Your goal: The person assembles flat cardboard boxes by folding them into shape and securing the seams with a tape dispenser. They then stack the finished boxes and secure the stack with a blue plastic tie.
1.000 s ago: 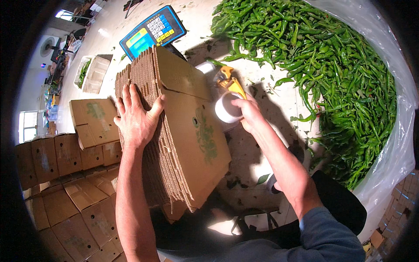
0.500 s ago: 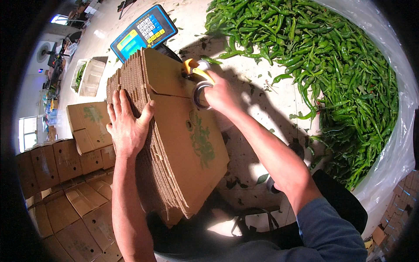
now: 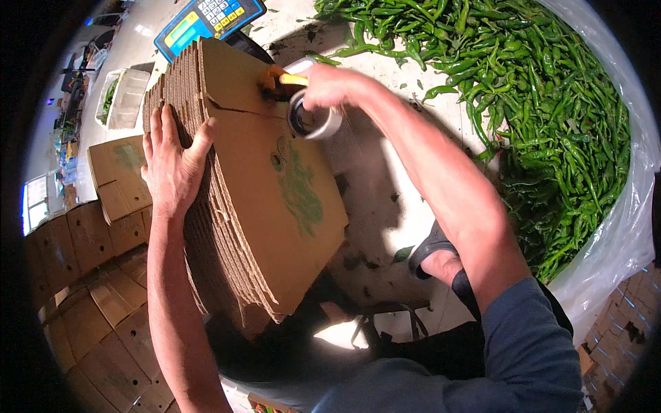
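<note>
My left hand [image 3: 172, 162] lies flat with fingers spread against the corrugated edges of a stack of flattened cardboard boxes [image 3: 275, 186]. The stack stands tilted in front of me, its brown face bearing a green print. In my right hand [image 3: 334, 86] is a tape dispenser [image 3: 295, 80] with a yellow-orange handle. Its roll of tape [image 3: 323, 125] hangs just below my fingers. The dispenser's front is at the upper right part of the top box; blur hides whether it touches.
Green chili peppers [image 3: 523, 103] are heaped at the right beside clear plastic sheeting [image 3: 630, 172]. A blue scale display [image 3: 206, 24] stands behind the stack. At the left are a white crate [image 3: 127, 100] and more cardboard boxes [image 3: 103, 296]. My shoe [image 3: 430, 251] shows below my right forearm.
The whole view has shifted, so the scene sits further up and left. My right hand has turned and risen relative to the stack, still gripping the dispenser. My left hand keeps its place.
</note>
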Motion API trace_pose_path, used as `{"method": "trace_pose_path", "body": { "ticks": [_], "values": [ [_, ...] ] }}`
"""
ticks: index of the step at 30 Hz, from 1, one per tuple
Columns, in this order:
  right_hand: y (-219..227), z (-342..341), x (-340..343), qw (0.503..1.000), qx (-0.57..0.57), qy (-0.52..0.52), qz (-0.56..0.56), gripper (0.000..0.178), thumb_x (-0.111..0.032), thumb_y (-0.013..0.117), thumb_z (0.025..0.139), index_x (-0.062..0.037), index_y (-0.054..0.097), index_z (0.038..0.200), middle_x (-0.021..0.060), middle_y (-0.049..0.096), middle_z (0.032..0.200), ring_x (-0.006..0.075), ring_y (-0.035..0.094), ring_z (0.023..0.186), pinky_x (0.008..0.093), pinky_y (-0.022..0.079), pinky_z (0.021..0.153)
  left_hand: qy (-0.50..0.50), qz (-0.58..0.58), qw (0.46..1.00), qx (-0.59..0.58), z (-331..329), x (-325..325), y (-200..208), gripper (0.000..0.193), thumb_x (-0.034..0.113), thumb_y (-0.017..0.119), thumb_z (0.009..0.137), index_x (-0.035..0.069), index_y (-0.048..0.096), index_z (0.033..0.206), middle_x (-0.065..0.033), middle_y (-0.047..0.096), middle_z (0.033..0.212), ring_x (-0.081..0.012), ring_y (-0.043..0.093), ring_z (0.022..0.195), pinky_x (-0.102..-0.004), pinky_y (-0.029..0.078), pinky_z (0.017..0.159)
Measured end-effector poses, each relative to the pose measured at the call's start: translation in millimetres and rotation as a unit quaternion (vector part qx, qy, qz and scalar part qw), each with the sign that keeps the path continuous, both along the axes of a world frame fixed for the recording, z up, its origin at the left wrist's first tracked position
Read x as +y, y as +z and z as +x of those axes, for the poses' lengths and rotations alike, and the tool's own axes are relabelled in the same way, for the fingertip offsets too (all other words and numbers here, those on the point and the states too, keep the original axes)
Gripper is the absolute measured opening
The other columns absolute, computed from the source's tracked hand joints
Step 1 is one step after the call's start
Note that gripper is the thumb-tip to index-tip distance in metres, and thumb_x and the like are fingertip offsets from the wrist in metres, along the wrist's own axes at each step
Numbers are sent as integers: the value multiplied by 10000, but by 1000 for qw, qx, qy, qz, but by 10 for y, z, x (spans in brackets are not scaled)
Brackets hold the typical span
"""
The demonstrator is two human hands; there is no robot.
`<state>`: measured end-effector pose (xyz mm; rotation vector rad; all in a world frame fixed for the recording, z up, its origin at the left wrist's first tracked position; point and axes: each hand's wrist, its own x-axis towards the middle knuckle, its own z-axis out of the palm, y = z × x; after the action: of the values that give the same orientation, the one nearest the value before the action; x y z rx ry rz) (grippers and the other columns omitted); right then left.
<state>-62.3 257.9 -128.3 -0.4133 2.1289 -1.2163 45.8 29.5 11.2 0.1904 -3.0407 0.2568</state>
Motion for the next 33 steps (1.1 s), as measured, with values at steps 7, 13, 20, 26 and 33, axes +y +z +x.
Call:
{"method": "trace_pose_path", "body": {
  "ticks": [7, 13, 20, 26, 33],
  "values": [
    [-16, 1405, 347, 987, 22, 153, -32, 527, -3, 564, 670, -1, 547, 1196, 211, 645, 920, 284, 645, 795, 385, 510, 646, 31, -16, 999, -6, 12, -64, -30, 945, 736, 437, 810, 100, 258, 1486, -115, 229, 1547, -314, 227, 1414, -506, 224, 1113],
    [279, 720, 323, 937, -10, 340, 78, 591, -37, 620, 630, -45, 589, 1220, 90, 656, 773, 199, 594, 632, 347, 465, 530, 20, 56, 998, 5, -48, -179, -96, 1019, 796, 440, 746, 138, 232, 1496, -81, 168, 1571, -358, 167, 1429, -647, 184, 1071],
    [401, 93, -181, 830, 25, 518, 206, 243, -59, 662, 512, 34, 642, 735, 125, 604, 647, 235, 572, 579, 391, 430, 500, 13, -7, 1000, 5, -10, -60, -49, 887, 679, 462, 840, 107, 258, 1486, -127, 231, 1544, -316, 233, 1411, -493, 229, 1115],
    [-821, 1364, -514, 607, -21, 784, 132, 420, -299, 766, 683, -5, 699, 975, 180, 675, 1038, 271, 607, 897, 422, 471, 861, 2, 60, 998, 0, -123, 151, -39, 977, 721, 513, 766, 107, 257, 1481, -113, 205, 1556, -360, 187, 1422, -628, 202, 1076],
    [557, 1705, 416, 821, -62, 533, -192, 465, -42, 663, 633, -12, 602, 1092, 173, 644, 1014, 330, 611, 944, 405, 484, 812, 25, 41, 999, -13, 7, 39, 21, 994, 796, 362, 812, 61, 253, 1473, -154, 193, 1547, -403, 157, 1416, -652, 169, 1072]
  ]
}}
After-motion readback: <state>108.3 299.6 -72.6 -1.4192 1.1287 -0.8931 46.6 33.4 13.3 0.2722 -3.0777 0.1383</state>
